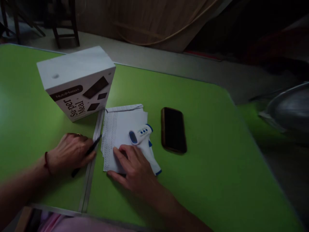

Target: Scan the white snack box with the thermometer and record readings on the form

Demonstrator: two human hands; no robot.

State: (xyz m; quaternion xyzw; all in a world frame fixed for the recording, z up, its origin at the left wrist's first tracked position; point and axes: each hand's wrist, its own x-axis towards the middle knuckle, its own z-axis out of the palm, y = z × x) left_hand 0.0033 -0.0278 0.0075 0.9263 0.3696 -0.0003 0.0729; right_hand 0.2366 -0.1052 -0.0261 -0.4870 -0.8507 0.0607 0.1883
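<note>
The green table point(205, 129) fills most of the view, with a metal seam strip point(91, 161) running from the near edge toward 12 o'clock. At 10 o'clock stands a white box point(74, 80), upright and tilted slightly back, its lower corner just beside the strip. At 3 o'clock, past the table edge, a blurred grey object shows; it cannot be identified.

A sheet of paper point(120, 129) lies flat at centre, its left edge beside the strip. The dark phone point(173, 130) lies face up at 2 o'clock of the paper, apart from it.

The right hand point(135, 167) rests palm down, fingers spread on the lower part of the paper, grasping nothing; its back touches the handle of the white-and-blue thermometer point(142, 138), which lies across the paper (head toward 12 o'clock).

The left hand point(70, 153) is curled around a dark pen point(89, 151), tip pointing at the paper's left edge over the strip.

Risks, as judged: writing across the raised strip could make the pen skip or tear the paper edge. A shift of the right hand could push the thermometer toward the phone. The dim light hinders reading the fine print.
</note>
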